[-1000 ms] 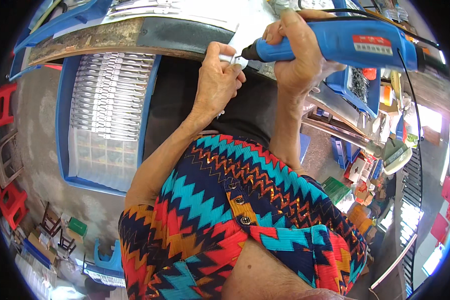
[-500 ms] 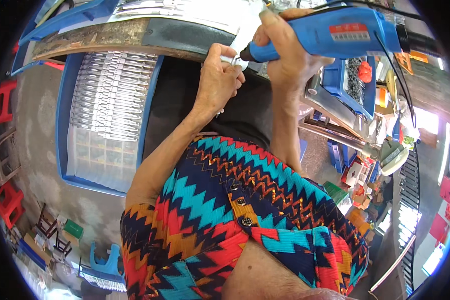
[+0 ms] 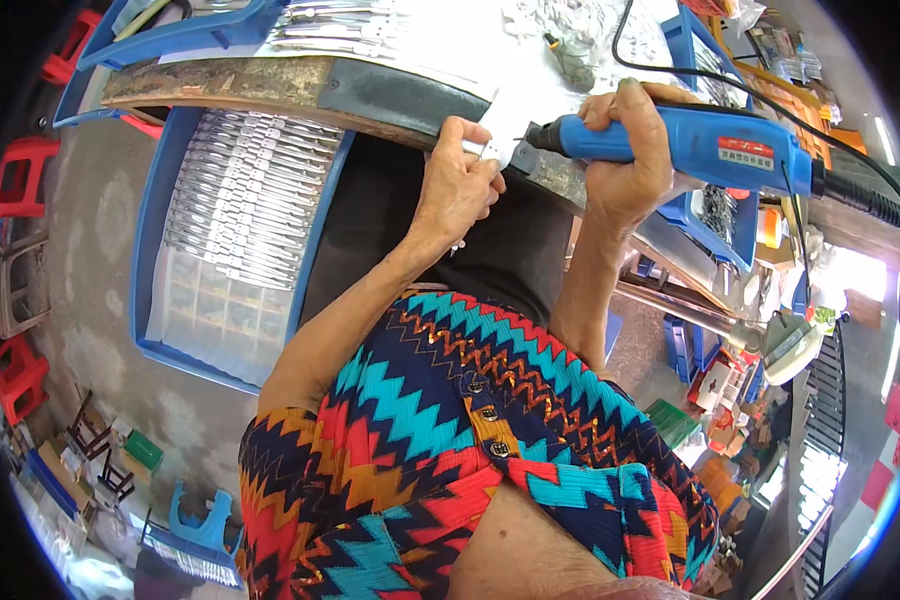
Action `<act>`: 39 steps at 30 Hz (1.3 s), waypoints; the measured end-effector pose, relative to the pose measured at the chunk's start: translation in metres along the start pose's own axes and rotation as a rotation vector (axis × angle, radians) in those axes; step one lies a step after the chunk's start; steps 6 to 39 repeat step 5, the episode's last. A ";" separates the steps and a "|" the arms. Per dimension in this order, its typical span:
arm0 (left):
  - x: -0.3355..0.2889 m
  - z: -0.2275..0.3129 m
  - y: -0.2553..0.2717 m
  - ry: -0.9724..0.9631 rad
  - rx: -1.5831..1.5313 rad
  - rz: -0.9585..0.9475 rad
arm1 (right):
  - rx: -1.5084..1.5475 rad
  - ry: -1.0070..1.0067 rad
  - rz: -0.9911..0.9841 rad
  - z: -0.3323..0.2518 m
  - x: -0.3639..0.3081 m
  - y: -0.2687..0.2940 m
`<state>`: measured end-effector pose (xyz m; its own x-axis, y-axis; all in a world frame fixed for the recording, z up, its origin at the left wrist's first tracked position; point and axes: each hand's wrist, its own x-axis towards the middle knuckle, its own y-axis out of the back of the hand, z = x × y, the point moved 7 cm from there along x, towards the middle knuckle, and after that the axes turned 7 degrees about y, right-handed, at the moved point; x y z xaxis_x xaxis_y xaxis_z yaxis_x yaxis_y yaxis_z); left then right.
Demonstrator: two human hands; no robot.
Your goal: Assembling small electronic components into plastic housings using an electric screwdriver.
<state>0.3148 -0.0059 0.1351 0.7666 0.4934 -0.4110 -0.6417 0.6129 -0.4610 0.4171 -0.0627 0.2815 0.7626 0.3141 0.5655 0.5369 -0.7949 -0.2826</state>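
My right hand [image 3: 630,165] is wrapped round a blue electric screwdriver [image 3: 695,145] held level, its black nose pointing left. A thin bit sticks out of the nose, just short of a small white part [image 3: 502,148]. My left hand [image 3: 460,185] pinches this white part between thumb and fingers at the table's front edge. A small metal end shows below the left hand, and the fingers hide the rest of the piece.
To the left stands a blue tray [image 3: 142,290] with rows of slim metal pieces [image 3: 240,190]. More metal pieces lie on the wooden table [image 3: 220,85]. A black cable [image 3: 770,95] runs over the screwdriver. A blue bin [image 3: 705,225] is at the right.
The screwdriver has drawn back to the right, and its bit has come off the white part. My left hand keeps its pinch. The whole view has shifted slightly.
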 end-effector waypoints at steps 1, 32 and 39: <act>0.000 -0.001 0.000 0.005 0.007 -0.004 | 0.010 -0.003 -0.002 0.002 0.000 -0.001; 0.003 -0.006 -0.001 0.017 0.012 -0.022 | 0.019 -0.041 0.007 0.022 -0.004 0.008; 0.003 -0.006 -0.001 0.017 0.012 -0.022 | 0.019 -0.041 0.007 0.022 -0.004 0.008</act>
